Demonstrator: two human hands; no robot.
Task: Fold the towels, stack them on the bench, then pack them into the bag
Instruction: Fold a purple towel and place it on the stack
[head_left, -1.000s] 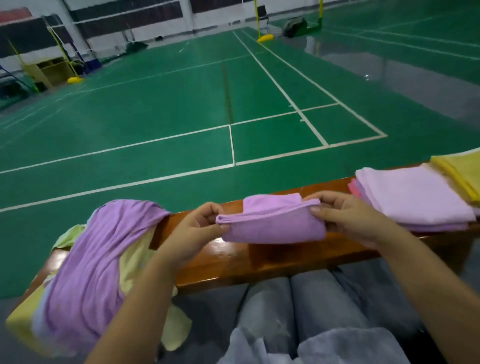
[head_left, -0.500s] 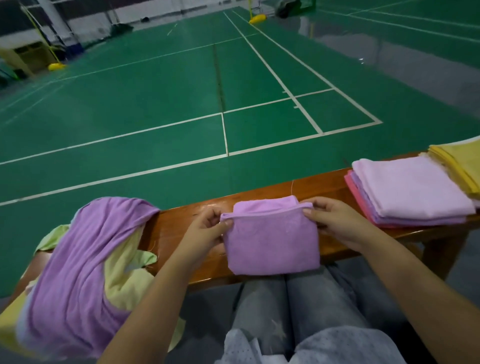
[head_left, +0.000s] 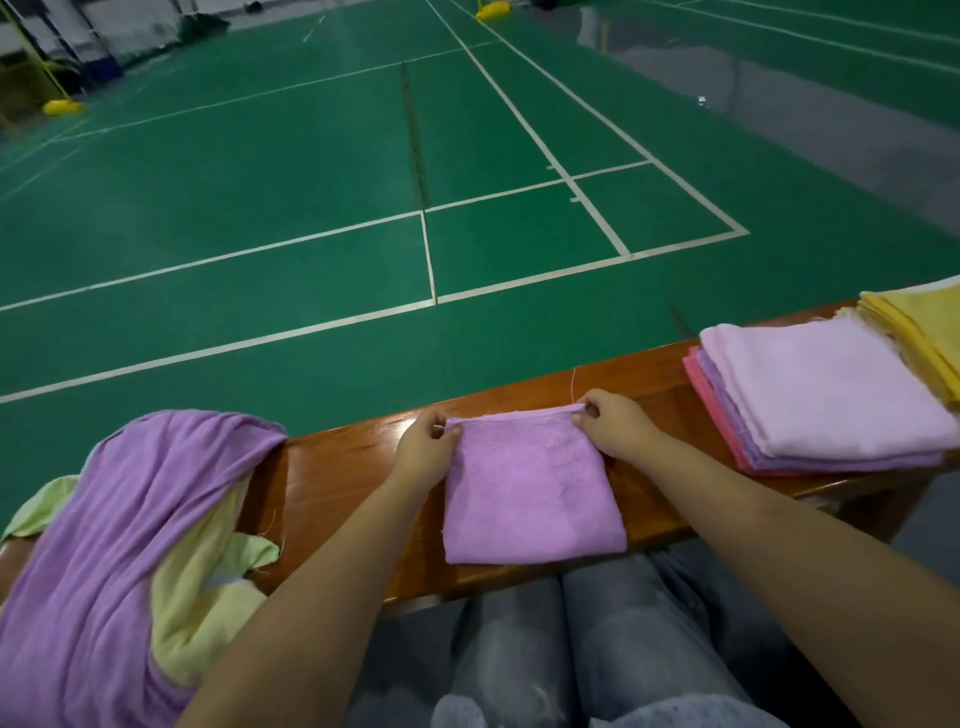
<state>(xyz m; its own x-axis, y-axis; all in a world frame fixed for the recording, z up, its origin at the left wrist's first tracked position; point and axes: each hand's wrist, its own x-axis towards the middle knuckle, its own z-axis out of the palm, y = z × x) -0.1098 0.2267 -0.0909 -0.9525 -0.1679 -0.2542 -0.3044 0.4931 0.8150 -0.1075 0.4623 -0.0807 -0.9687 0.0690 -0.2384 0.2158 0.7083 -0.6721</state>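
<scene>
The small square of folded purple terry towel (head_left: 532, 488) lies flat on the glossy brown wooden bench (head_left: 337, 467), in the middle between the two hands. Its far edge is pinched at both corners: the left hand (head_left: 426, 449) grips the left corner between thumb and curled fingers, and the right hand (head_left: 615, 423) does the same at the right corner. The hands sit apart, one at each end of that edge.

The step in hand looks like the last squaring-up of this fold. The next move probably calls for lifting the square without letting its layers slide, then carrying it right onto the neat stack of folded pink and lilac towels (head_left: 826, 395), with folded yellow towels (head_left: 919, 327) just beyond. No bag shows in view.

To the left, a loose heap of unfolded purple and pale yellow-green towels (head_left: 135, 545) waits on the bench end.

A second ago the towel was held up as a narrow band off the bench; half a second ago it hung open over the near edge. Now it rests fully on the wood.
</scene>
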